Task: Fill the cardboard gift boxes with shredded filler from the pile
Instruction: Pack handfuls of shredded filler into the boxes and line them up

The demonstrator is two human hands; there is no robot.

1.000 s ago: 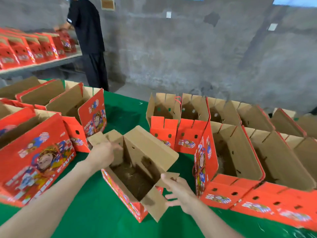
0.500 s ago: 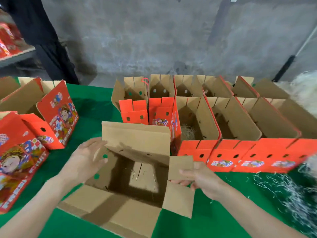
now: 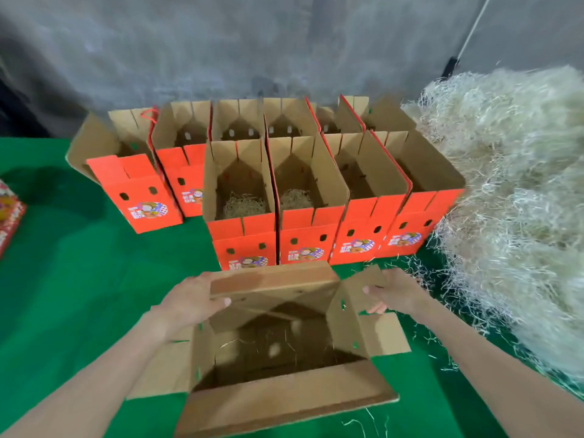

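Observation:
An open cardboard gift box (image 3: pixel 284 396) stands on the green table right in front of me, flaps spread, with only a few filler strands inside. My left hand (image 3: pixel 189 301) grips its left side wall, thumb over the edge. My right hand (image 3: pixel 395 292) holds the right side flap with thumb on top. A big pale pile of shredded filler (image 3: pixel 512 197) lies at the right. Beyond my box stand two rows of open red gift boxes (image 3: pixel 303 197); two in the front row hold small nests of filler (image 3: pixel 243 205).
The green table cloth (image 3: pixel 79 279) stretches to the left. A red printed box (image 3: pixel 8 213) shows at the left edge. Loose filler strands (image 3: pixel 420 279) are scattered between the pile and my box. A grey concrete wall rises behind the table.
The view has swung right, bringing the filler pile into sight. The box in my hands has moved closer to the red rows. My left hand shifted from the flap to the side wall.

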